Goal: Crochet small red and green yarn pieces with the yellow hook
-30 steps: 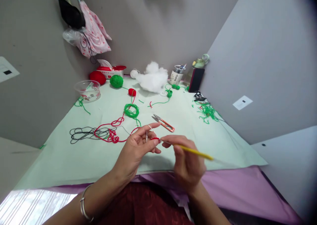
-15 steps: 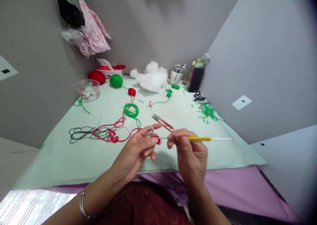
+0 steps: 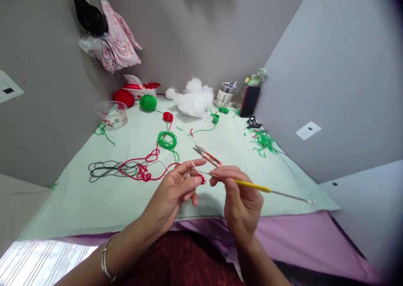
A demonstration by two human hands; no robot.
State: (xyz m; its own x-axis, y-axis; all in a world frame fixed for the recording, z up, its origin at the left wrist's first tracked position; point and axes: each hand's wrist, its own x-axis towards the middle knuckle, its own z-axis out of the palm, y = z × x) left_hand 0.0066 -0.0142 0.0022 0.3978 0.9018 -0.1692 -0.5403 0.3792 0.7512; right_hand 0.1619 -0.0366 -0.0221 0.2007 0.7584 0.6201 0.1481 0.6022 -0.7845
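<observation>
Between thumb and fingers, my left hand [image 3: 178, 185] pinches a small red and white crochet piece [image 3: 202, 179]. White yarn [image 3: 192, 164] runs over its raised index finger. My right hand [image 3: 241, 198] is closed round the yellow handle of a crochet hook [image 3: 253, 185], whose thin metal tip meets the crochet piece. The hook's other metal end slants down to the right. Just beyond the hands, orange-handled thread snips [image 3: 208, 155] lie on the cloth. Loose red yarn [image 3: 144, 173] trails left of my left hand.
A green yarn coil [image 3: 167, 140], black cord [image 3: 107, 170] and a clear tub [image 3: 111, 114] are on the left. White stuffing [image 3: 194, 99], a pen holder [image 3: 224, 95] and a phone [image 3: 250, 101] stand at the back. Green scraps [image 3: 264, 142] lie right, near the wall.
My right hand has tilted the hook, so its far end has swung downward and its tip points up-left. The left hand keeps its pinch almost in place.
</observation>
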